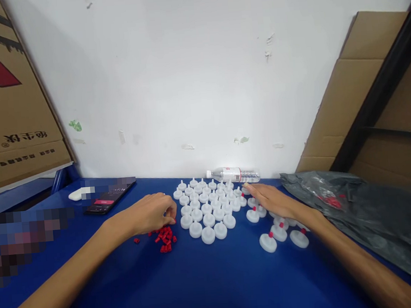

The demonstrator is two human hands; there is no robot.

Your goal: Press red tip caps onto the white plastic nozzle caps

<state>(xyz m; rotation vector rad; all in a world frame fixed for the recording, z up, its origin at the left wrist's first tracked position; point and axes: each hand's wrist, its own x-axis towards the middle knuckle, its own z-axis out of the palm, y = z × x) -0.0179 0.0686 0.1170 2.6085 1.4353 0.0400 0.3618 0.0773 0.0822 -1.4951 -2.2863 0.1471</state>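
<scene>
My left hand [156, 211] is closed in a pinch above a small pile of red tip caps [165, 235]; a bit of red shows at its fingertips. My right hand [271, 198] reaches forward, fingers stretched out, over a group of white nozzle lids with red tips [268, 242]. Its fingertips are at a white lid near the back, and the hand hides part of that group. Between my hands stands a dense cluster of white nozzle lids [208, 220], their bare spouts pointing up.
Behind the cluster a clear plastic bottle [232, 174] lies on its side against the wall. A phone [111, 197] and a white case [75, 195] lie at the left on the blue table [201, 282]. Grey plastic bags [366, 207] cover the right side, one with red caps.
</scene>
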